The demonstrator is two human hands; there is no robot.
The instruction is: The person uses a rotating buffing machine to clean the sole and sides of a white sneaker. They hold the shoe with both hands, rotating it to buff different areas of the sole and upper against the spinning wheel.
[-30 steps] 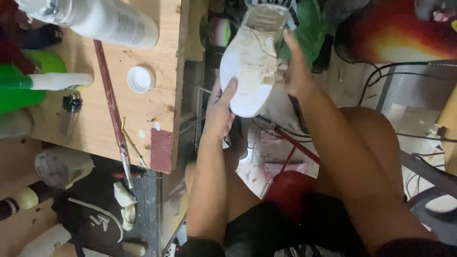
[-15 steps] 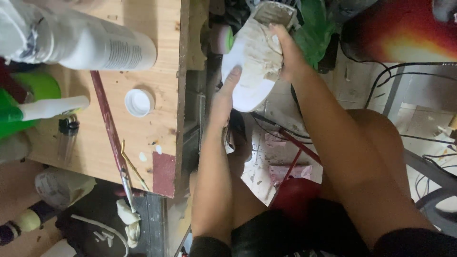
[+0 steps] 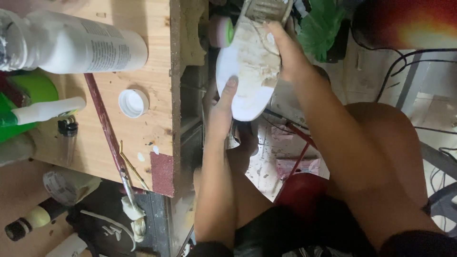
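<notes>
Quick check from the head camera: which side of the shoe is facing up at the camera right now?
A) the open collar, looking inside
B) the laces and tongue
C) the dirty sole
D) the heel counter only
C: the white shoe shows its smeared, brown-stained sole to the camera, held between the left hand at its lower end and the right hand along its side.

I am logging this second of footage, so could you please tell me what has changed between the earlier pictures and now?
The right hand slid from the right edge of the white shoe onto its dirty sole, fingers pressing near the middle. The left hand kept its grip on the toe end, thumb on the sole. The shoe stayed sole-up. The bottle, white cap and paintbrush lie on the wooden board as before.
</notes>
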